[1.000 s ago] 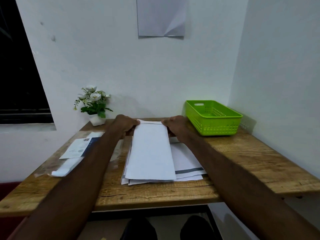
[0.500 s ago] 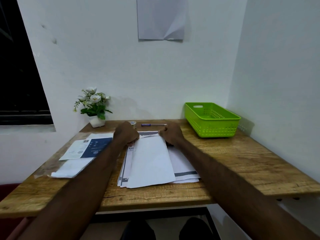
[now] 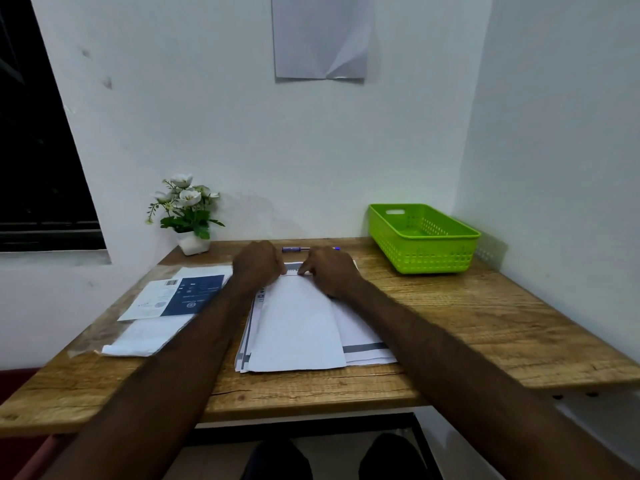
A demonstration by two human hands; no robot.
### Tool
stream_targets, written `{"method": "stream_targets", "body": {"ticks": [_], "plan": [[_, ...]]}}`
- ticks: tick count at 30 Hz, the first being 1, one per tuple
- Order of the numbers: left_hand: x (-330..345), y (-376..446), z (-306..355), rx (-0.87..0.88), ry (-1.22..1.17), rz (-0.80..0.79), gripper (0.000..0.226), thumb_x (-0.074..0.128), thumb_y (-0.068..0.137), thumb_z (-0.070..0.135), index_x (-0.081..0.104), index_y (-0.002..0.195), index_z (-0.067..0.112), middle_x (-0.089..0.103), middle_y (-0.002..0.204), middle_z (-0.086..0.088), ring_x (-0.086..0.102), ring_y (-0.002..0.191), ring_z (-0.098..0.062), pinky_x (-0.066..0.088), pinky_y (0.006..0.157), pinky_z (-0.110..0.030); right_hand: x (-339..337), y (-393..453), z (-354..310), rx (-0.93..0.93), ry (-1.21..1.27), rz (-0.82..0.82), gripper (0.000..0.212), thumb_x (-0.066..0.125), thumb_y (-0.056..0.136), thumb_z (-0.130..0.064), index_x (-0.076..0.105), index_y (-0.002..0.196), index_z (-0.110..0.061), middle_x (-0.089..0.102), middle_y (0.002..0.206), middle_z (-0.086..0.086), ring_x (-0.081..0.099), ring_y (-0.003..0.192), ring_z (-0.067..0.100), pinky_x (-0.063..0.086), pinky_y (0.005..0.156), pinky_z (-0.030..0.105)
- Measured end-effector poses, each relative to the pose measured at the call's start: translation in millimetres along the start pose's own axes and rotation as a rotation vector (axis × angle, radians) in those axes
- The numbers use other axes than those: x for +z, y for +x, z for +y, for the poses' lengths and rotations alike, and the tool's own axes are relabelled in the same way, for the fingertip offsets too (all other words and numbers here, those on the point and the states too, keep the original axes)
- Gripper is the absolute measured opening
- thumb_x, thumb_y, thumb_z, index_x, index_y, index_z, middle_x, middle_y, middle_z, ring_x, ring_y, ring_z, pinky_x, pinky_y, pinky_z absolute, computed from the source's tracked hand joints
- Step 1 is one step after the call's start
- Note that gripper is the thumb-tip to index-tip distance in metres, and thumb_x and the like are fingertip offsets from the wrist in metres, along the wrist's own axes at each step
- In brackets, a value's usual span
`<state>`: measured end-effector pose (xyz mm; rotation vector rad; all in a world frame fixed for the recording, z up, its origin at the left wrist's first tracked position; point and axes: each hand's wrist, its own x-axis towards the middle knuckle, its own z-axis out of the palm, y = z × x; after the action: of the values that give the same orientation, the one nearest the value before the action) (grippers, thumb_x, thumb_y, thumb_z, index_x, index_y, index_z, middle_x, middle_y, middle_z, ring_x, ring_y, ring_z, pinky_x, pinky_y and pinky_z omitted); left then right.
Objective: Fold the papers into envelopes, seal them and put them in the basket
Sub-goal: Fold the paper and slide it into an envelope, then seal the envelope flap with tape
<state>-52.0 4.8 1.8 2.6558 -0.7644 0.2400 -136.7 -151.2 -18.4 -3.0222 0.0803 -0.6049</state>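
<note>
A long folded white paper (image 3: 298, 327) lies on top of a stack of printed papers (image 3: 365, 344) in the middle of the wooden table (image 3: 467, 317). My left hand (image 3: 259, 265) and my right hand (image 3: 332, 271) sit close together at the paper's far edge. Both have curled fingers that pinch that edge down; the fingertips themselves are hidden. The green plastic basket (image 3: 426, 237) stands at the back right, about a hand's width beyond my right hand, with nothing visible inside.
A blue pen (image 3: 292, 249) lies just behind my hands. A small potted white flower (image 3: 188, 216) stands at the back left. A blue-and-white leaflet (image 3: 183, 292) and a clear sleeve with white paper (image 3: 145, 337) lie on the left. Walls close the back and right.
My hands have slid toward each other along the paper's far edge, from its two corners to its middle. The paper now lies flatter on the stack.
</note>
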Motion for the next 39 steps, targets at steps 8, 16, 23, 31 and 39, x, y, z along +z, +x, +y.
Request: {"method": "stream_targets", "body": {"ticks": [8,16,23,31,39], "plan": [[-7,7,-15,-0.100,-0.083,0.165,0.021,0.072,0.085,0.014,0.084,0.095,0.028,0.078,0.104,0.001,0.070,0.102,-0.023,0.057,0.085,-0.034,-4,4,0,-0.038,-0.034,-0.066,0.048,0.051,0.091,-0.005,0.076,0.117,-0.036,0.060,0.130,-0.002,0.049,0.130,0.024,0.037,0.076,0.031],[-15,33,-31,-0.015,0.135,0.182,0.033,0.069,0.092,0.012,0.074,0.121,0.028,0.065,0.131,-0.007,0.062,0.119,-0.029,0.053,0.098,-0.041,-1,5,0,0.012,-0.036,-0.055,0.028,0.054,0.096,-0.018,0.067,0.121,-0.015,0.061,0.129,0.009,0.052,0.127,0.027,0.048,0.085,0.040],[-3,50,-36,0.045,0.287,0.057,0.042,0.065,0.098,0.023,0.061,0.139,0.031,0.054,0.134,-0.008,0.056,0.128,-0.031,0.048,0.099,-0.043,-4,4,-3,0.026,-0.051,-0.045,0.031,0.054,0.100,-0.028,0.062,0.123,-0.008,0.062,0.132,0.012,0.053,0.127,0.029,0.048,0.087,0.040],[3,51,-41,0.023,0.293,0.134,0.028,0.059,0.101,0.034,0.073,0.121,0.021,0.056,0.118,-0.012,0.060,0.116,-0.032,0.049,0.087,-0.038,-4,1,-2,0.018,-0.054,-0.050,0.028,0.054,0.099,-0.023,0.066,0.122,-0.012,0.062,0.132,0.009,0.052,0.129,0.027,0.049,0.090,0.041],[-16,47,-37,0.041,-0.345,0.171,0.016,0.080,0.086,0.029,0.083,0.086,0.013,0.075,0.089,-0.003,0.066,0.083,-0.010,0.048,0.073,-0.031,-4,0,-2,0.036,-0.037,-0.062,0.034,0.052,0.100,-0.029,0.064,0.130,-0.017,0.058,0.133,0.009,0.056,0.126,0.028,0.048,0.091,0.038]]}}
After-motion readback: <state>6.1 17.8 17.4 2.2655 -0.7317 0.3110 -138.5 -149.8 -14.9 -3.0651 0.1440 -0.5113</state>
